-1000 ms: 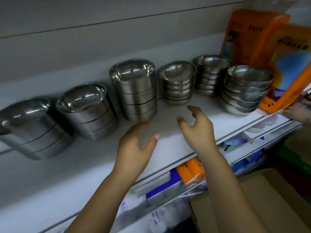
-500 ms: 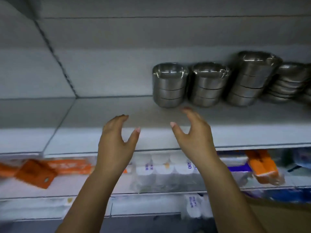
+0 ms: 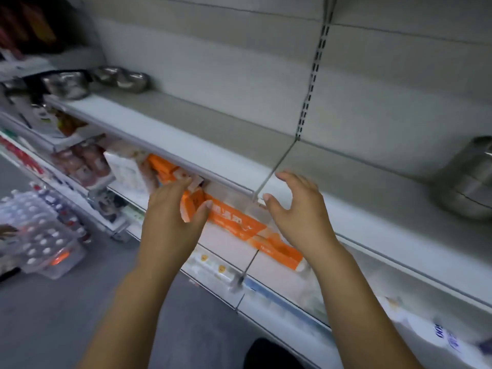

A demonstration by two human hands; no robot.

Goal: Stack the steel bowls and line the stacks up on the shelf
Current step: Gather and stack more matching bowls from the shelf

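Stack of round steel bowls (image 3: 469,182) stands at right on the white shelf (image 3: 202,134); loose steel bowls (image 3: 121,79) lie far left. Left hand (image 3: 170,215) and right hand (image 3: 296,209) hover between, fingers relaxed, empty.

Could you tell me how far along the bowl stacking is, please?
Done: one stack of steel bowls stands on the shelf, far right. In hand: nothing; the left hand and right hand hover open and empty before the shelf edge. Left: the bowls at the far left end look loose, though blurred, and need stacking and lining up.
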